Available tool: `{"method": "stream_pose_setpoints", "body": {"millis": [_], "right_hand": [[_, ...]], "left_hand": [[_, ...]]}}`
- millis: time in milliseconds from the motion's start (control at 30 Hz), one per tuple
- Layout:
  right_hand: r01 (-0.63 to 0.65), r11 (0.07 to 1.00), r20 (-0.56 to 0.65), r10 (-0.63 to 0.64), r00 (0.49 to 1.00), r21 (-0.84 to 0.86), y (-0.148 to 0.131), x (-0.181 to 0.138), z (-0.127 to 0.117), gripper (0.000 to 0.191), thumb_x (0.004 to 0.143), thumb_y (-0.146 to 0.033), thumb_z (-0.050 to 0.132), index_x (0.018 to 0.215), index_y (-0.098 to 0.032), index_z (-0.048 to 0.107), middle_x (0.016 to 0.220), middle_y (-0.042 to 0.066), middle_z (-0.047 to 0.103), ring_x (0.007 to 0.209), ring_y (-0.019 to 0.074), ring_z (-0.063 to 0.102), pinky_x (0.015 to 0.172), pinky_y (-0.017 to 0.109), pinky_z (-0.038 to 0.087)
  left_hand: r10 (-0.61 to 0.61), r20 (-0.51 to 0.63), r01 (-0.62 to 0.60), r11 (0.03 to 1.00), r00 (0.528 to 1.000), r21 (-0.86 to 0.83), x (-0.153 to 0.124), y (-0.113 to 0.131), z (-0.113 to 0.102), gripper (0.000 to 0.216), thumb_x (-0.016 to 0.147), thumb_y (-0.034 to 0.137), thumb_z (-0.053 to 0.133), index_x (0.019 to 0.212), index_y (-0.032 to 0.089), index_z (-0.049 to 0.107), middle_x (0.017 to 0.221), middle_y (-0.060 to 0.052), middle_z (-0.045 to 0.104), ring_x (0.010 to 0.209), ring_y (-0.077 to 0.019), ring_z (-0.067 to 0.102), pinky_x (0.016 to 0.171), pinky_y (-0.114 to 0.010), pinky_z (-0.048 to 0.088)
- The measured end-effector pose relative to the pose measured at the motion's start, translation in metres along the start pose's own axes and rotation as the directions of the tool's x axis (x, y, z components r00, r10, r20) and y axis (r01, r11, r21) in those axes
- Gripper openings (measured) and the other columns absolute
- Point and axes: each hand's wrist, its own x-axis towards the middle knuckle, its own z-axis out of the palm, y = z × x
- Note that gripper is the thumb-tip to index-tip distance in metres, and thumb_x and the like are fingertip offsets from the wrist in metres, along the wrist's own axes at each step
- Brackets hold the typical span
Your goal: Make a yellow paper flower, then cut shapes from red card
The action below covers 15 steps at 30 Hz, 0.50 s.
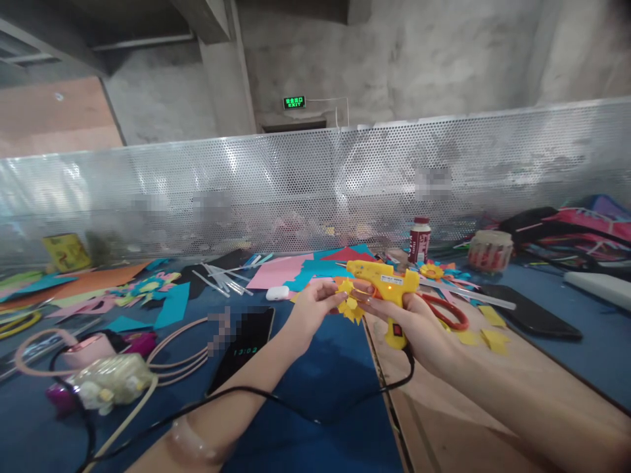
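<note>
My right hand [419, 322] is wrapped round the handle of a yellow hot glue gun [387, 279], whose nozzle points left. Its black cord [315, 410] runs down and left across the blue table. My left hand [313, 305] pinches a small yellow paper flower [351, 303] with jagged petals, held right at the gun's nozzle. Both hands meet above the seam between the blue table cover and a brown board [444, 407].
Red-handled scissors [446, 312] and yellow paper scraps [493, 338] lie on the board. A phone [244, 348] lies left of my arm, with coloured paper sheets [305, 269], glue sticks [224, 279], a white bottle [420, 241] and bags [582, 233] beyond. A perforated metal screen [315, 190] borders the table.
</note>
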Motion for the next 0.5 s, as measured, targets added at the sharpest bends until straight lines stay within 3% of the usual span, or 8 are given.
{"method": "stream_pose_setpoints", "body": {"millis": [133, 233, 367, 500], "right_hand": [[0.050, 0.999, 0.030, -0.051, 0.998, 0.017, -0.005, -0.002, 0.003, 0.040, 0.072, -0.037, 0.061, 0.107, -0.017, 0.059, 0.107, 0.010, 0.064, 0.095, 0.0226, 0.061, 0.083, 0.033, 0.048], [0.076, 0.992, -0.019, -0.078, 0.997, -0.096, -0.014, -0.004, 0.003, 0.038, 0.074, -0.040, 0.058, 0.103, -0.016, 0.060, 0.102, 0.010, 0.064, 0.079, 0.0197, 0.064, 0.068, 0.029, 0.052], [0.044, 0.963, -0.100, -0.073, 0.992, -0.264, -0.023, -0.006, -0.004, 0.033, 0.073, -0.040, 0.058, 0.095, -0.016, 0.058, 0.073, 0.004, 0.064, 0.043, 0.0103, 0.053, 0.044, 0.024, 0.043], [0.041, 0.947, -0.029, -0.053, 0.998, -0.318, -0.028, -0.010, -0.010, 0.028, 0.073, -0.042, 0.059, 0.083, -0.016, 0.059, 0.049, -0.003, 0.051, 0.036, 0.0082, 0.043, 0.038, 0.022, 0.036]], "left_hand": [[0.004, 0.061, -0.004, 1.000, 0.998, -0.002, -0.002, 0.001, 0.002, 0.028, 0.061, 0.031, 0.072, 0.075, 0.015, 0.054, 0.077, -0.002, 0.060, 0.069, -0.0116, 0.055, 0.061, -0.022, 0.042], [0.032, 0.018, -0.032, 0.999, 0.999, 0.039, -0.002, 0.000, 0.003, 0.028, 0.061, 0.031, 0.071, 0.078, 0.015, 0.055, 0.077, -0.003, 0.060, 0.071, -0.0123, 0.056, 0.062, -0.023, 0.043], [0.072, -0.039, -0.070, 0.996, 0.997, 0.053, 0.000, 0.001, 0.000, 0.027, 0.064, 0.029, 0.069, 0.083, 0.015, 0.057, 0.083, -0.004, 0.062, 0.077, -0.0141, 0.058, 0.067, -0.025, 0.046], [0.147, -0.098, -0.137, 0.986, 0.984, 0.093, 0.003, 0.003, -0.004, 0.023, 0.066, 0.029, 0.067, 0.082, 0.016, 0.058, 0.081, -0.004, 0.063, 0.079, -0.0149, 0.059, 0.071, -0.026, 0.047]]}}
